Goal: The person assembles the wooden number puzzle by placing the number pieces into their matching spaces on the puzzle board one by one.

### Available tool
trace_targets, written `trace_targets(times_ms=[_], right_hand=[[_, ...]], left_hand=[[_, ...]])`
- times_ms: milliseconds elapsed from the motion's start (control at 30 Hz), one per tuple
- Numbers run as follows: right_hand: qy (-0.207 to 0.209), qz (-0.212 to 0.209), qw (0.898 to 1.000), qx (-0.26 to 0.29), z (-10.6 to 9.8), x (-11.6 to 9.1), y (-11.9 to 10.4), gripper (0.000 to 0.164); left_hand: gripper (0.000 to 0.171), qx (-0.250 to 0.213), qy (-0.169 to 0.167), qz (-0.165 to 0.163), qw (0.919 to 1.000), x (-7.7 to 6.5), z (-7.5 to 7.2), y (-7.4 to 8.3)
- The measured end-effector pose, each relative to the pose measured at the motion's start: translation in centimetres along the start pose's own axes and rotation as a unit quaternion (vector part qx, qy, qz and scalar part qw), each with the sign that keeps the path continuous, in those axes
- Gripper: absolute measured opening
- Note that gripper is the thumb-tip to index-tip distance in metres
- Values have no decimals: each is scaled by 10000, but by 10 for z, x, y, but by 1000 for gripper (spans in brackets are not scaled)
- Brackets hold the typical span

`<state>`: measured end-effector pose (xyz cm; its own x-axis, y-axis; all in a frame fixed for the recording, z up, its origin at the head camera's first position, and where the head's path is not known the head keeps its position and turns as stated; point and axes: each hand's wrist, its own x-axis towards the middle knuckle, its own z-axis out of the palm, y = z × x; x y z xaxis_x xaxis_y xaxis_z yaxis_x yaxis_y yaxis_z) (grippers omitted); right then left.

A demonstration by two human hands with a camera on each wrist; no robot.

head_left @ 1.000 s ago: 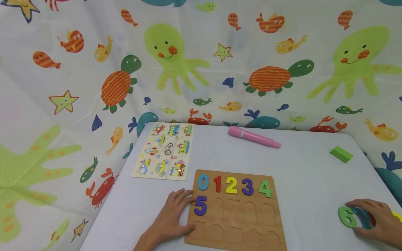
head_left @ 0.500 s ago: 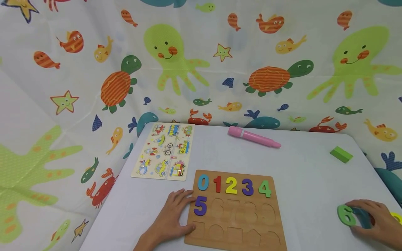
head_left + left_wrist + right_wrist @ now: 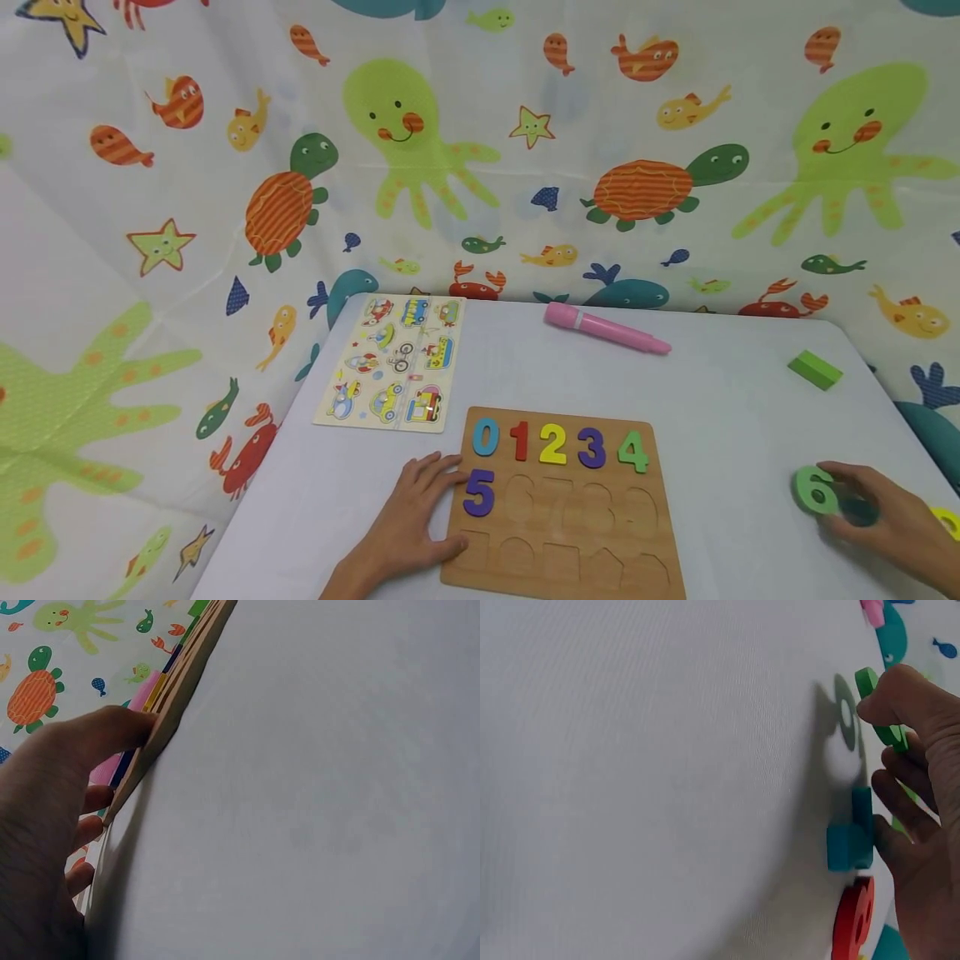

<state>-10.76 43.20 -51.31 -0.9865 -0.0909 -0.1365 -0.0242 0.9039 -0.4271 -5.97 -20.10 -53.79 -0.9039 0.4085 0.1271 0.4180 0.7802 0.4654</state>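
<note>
In my right hand (image 3: 881, 521) a green number 6 (image 3: 815, 490) is pinched between thumb and fingers. The right wrist view shows this green piece (image 3: 892, 735) raised off the table, its shadow beside it. A teal piece (image 3: 849, 847) and a red piece (image 3: 853, 922) lie below that hand. My left hand (image 3: 408, 521) rests at the left edge of a wooden number board (image 3: 570, 533), thumb and fingertips touching it. Coloured numbers 0 to 4 fill the board's top row. A purple 5 (image 3: 478, 492) sits in the second row, beside bare outlined recesses.
A vehicle picture board (image 3: 390, 367) lies at the back left of the white table (image 3: 735, 400). Toward the back are a pink marker-shaped thing (image 3: 607, 327) and a green block (image 3: 815, 369). A yellow piece (image 3: 947, 522) shows at the right edge. A sea-animal cloth hangs behind.
My right hand has lifted the green 6 and moved slightly left and away from me, leaving the teal piece on the table. The left hand has stayed in place.
</note>
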Motion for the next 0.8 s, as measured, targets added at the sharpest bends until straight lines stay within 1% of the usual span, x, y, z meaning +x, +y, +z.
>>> trace_targets(times_ms=[100, 233, 400, 567, 667, 733, 800], right_hand=[[199, -176, 9996, 132, 5, 2, -5, 78], [340, -407, 9982, 263, 9, 7, -15, 79], [478, -792, 9945, 496, 12, 14, -34, 79], [525, -950, 9919, 656, 22, 22, -63, 75], [668, -1100, 9893, 683, 32, 28, -83, 74], [843, -1317, 9851, 714, 40, 33, -95, 72], [1082, -1624, 9785, 672, 47, 37, -107, 71]], left_hand=[[76, -5, 13, 15, 10000, 0, 0, 0], [75, -11, 17, -5, 10000, 0, -1, 1], [75, 22, 17, 6, 10000, -1, -1, 1], [75, -43, -25, -10, 10000, -1, -2, 2], [75, -53, -84, -58, 9999, -1, -3, 4], [75, -23, -102, -79, 9999, -1, -4, 4], [75, 3, -96, -84, 9999, -1, -4, 4]])
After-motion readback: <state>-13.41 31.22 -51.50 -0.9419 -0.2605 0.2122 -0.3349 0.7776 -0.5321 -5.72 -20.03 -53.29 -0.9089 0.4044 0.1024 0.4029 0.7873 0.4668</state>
